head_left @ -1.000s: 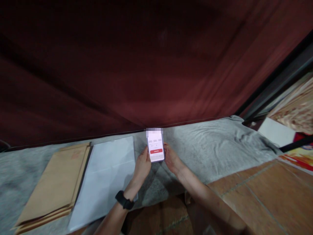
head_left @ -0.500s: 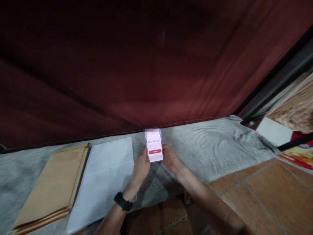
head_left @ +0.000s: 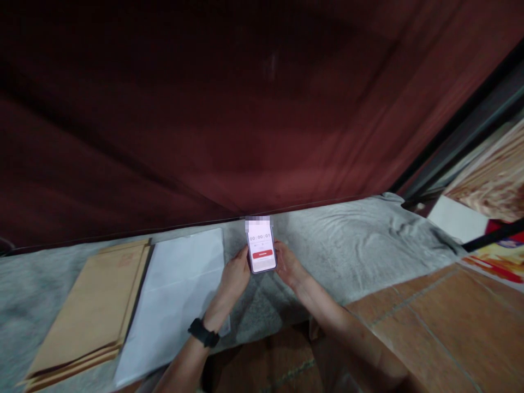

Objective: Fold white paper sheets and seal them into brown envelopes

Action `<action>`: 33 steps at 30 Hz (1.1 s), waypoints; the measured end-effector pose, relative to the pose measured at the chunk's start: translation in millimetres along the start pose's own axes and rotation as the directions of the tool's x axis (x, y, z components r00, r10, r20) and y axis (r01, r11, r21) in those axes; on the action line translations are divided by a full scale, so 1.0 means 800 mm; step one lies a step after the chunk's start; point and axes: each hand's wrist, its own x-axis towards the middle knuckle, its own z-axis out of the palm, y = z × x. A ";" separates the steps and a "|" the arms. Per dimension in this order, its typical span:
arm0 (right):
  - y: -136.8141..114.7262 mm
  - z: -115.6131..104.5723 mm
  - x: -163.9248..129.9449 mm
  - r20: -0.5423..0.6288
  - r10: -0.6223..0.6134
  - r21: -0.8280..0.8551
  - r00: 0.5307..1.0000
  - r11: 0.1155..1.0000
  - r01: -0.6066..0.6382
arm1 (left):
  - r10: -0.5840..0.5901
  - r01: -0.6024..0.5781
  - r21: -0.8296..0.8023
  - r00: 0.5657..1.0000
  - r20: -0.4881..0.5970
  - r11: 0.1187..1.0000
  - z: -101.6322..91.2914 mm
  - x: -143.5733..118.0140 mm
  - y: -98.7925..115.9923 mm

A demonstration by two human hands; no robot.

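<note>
Timer on the phone (head_left: 261, 249) now reads 00:00:01, was 00:00:00 half a sec ago, so the count looks started. Your left hand (head_left: 234, 275) & right hand (head_left: 289, 266) both clasp its edges, held over the grey cloth (head_left: 360, 240), right of the white sheets (head_left: 176, 295).

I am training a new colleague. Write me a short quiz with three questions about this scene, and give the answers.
1. True or false: both hands hold the phone.
2. Which lies nearer the left hand: the white sheets or the brown envelopes?
3. Fill in: the left wrist wears a black ____.

Key
1. True: the left hand and right hand grip its two sides, above the grey cloth.
2. The white sheets; the brown envelopes lie further left.
3. Band, perhaps a watch.
</note>
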 end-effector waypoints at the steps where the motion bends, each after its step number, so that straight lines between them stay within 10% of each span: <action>1: 0.000 0.000 0.000 -0.005 0.005 -0.004 1.000 1.000 -0.005 | -0.001 0.001 0.049 1.000 0.006 0.999 -0.002 0.000 0.000; 14: -0.001 0.005 0.002 0.002 0.023 -0.026 1.000 0.999 -0.023 | 0.190 -0.144 0.636 0.982 -0.004 0.758 -0.002 -0.004 -0.025; 23: -0.005 -0.004 0.007 0.015 -0.022 -0.046 1.000 0.999 0.023 | 0.208 -0.208 0.645 0.975 0.076 0.735 0.015 -0.015 -0.027; 33: -0.015 -0.010 0.003 -0.088 -0.073 -0.036 0.993 0.997 0.070 | 0.204 -0.192 0.380 0.979 0.008 0.905 0.048 -0.021 -0.014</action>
